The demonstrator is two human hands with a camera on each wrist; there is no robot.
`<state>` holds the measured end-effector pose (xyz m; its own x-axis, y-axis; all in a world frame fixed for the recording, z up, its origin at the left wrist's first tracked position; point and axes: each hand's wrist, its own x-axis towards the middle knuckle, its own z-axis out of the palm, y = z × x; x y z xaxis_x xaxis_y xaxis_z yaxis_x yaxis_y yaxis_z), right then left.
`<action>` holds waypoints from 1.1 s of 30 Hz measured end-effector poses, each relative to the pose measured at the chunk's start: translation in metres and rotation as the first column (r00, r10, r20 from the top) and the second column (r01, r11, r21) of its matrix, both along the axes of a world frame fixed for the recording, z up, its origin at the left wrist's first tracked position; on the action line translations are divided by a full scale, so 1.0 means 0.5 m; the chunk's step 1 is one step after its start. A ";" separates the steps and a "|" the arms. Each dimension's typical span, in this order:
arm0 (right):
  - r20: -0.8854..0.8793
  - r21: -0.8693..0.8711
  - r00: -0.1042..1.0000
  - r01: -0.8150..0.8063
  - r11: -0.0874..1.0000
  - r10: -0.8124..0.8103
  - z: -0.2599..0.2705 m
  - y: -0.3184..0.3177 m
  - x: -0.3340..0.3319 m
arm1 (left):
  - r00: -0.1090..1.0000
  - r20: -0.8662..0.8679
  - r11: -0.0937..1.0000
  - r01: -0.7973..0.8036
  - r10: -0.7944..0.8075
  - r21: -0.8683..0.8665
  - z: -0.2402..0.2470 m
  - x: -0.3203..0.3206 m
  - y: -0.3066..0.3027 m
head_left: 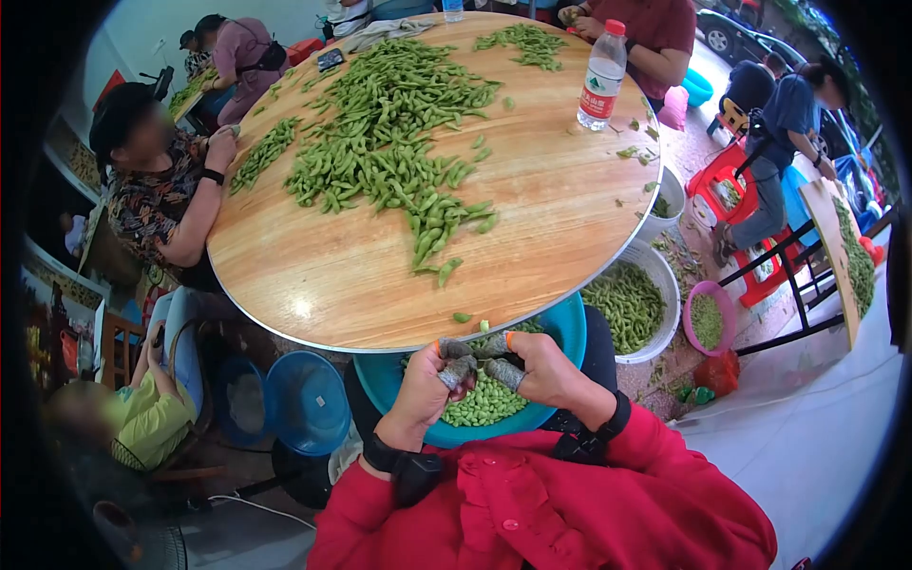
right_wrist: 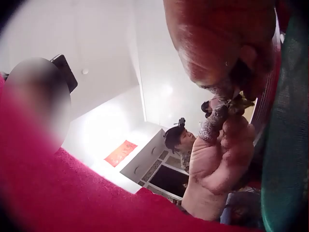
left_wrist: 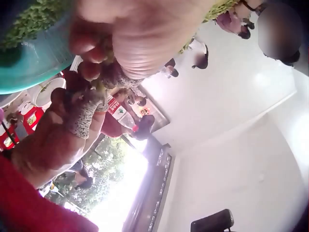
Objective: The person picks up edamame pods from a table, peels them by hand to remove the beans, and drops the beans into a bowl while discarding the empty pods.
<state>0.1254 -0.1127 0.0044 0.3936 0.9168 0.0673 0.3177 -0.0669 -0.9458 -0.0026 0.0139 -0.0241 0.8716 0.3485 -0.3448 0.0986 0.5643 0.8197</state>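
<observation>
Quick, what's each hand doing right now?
Left hand: closed, pinching a small green bean pod.
Right hand: closed too, fingers pinching that same pod.

The head view is fairly bright and mostly sharp, its edges bowed and sunk in a round black border. A small spot of glare sits on the near left of the table (head_left: pixel 532 218) — pale light also washes the floor at near right. In the left wrist view, daylight burns the window (left_wrist: pixel 126 179) white. The right wrist view is hazier, with a blown-out glow on the wall (right_wrist: pixel 104 125) and a dark, soft-edged hand (right_wrist: pixel 222 38) close up.
</observation>
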 end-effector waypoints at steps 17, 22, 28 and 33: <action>-0.236 0.015 0.969 -0.076 0.997 0.078 -0.030 -0.003 -0.006 | 0.992 0.123 0.896 -0.027 -0.031 0.443 -0.023 0.014 -0.034; -0.170 0.016 0.984 0.051 0.999 -0.047 -0.007 -0.047 0.048 | 1.000 -0.025 0.638 0.009 0.016 0.770 0.023 0.014 -0.031; 0.017 -0.041 0.930 0.367 0.929 -0.367 0.007 -0.146 0.173 | 0.972 -0.219 0.115 0.209 0.082 0.971 0.049 0.067 -0.023; 0.330 -0.101 0.770 0.603 0.791 -0.546 -0.061 -0.229 0.234 | 0.987 -0.160 0.032 0.161 -0.026 0.987 0.029 0.039 -0.030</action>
<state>0.2426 -0.2270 -0.0262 0.8425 0.5292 0.1006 0.3992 -0.4880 -0.7762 0.0169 -0.0012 -0.0096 0.9232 0.3329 0.1922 0.1711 -0.8037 0.5700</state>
